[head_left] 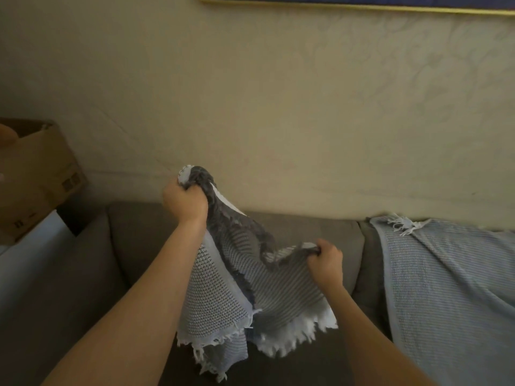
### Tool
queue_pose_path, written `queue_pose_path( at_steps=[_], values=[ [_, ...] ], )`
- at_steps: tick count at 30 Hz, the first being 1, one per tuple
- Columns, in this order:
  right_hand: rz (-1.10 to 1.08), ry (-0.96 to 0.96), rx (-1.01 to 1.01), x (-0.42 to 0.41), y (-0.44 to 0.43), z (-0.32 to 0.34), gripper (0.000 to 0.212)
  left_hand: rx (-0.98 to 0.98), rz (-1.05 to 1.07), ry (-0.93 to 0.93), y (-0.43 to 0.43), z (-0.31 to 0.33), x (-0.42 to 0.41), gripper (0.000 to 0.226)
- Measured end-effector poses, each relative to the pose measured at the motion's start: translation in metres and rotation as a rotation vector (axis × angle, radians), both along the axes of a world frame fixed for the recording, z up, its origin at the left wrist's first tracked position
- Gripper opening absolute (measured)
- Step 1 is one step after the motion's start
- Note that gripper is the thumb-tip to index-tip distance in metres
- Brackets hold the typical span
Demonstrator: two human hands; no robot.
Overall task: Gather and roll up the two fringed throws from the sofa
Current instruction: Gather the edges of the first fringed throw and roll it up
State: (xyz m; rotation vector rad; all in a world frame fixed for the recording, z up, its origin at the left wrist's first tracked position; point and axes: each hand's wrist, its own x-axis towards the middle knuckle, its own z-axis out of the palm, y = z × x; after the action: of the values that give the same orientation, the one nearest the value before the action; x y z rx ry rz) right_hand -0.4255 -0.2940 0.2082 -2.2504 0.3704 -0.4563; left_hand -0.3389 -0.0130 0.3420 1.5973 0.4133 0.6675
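A grey-and-white woven throw (239, 277) with white fringe hangs bunched in the air over the grey sofa (133, 240). My left hand (185, 203) is raised and clenched on its gathered top end. My right hand (326, 261) sits lower and to the right, gripping another fold of the same throw. The fringe dangles near the seat. A second, light blue fringed throw (446, 280) lies draped over the sofa's back and seat at the right, apart from both hands.
A cardboard box (36, 174) stands at the left beyond the sofa's arm, on a white surface (36, 240). A cream wall (278, 107) rises behind the sofa, with a gold-framed picture's edge (362, 5) at the top.
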Motion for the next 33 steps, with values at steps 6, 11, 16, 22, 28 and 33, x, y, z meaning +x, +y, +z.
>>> queue_pose_path(
  at_steps=[6, 11, 16, 22, 28, 33],
  values=[
    [0.021, -0.116, -0.227, 0.008, 0.002, 0.015, 0.016, 0.104, 0.049, 0.221, 0.018, -0.033, -0.011, 0.019],
    [-0.036, -0.117, -0.310, 0.013, 0.010, 0.012, 0.007, 0.153, 0.007, 0.315, 0.021, -0.053, -0.020, 0.020],
    [-0.234, -0.252, 0.108, 0.013, 0.023, 0.035, 0.014, 0.149, -0.136, 0.415, 0.028, -0.076, -0.033, 0.025],
    [-0.128, -0.397, 0.490, 0.006, 0.057, 0.092, 0.028, 0.205, -0.424, 0.411, 0.018, -0.074, -0.042, 0.025],
    [0.386, 0.076, -0.246, -0.016, 0.089, 0.096, 0.081, 0.358, -0.698, 0.322, -0.005, -0.050, -0.044, 0.023],
    [0.348, 0.223, -0.422, -0.011, 0.091, 0.085, 0.028, 0.586, -0.917, 0.200, -0.007, -0.049, -0.046, 0.013]
  ],
)
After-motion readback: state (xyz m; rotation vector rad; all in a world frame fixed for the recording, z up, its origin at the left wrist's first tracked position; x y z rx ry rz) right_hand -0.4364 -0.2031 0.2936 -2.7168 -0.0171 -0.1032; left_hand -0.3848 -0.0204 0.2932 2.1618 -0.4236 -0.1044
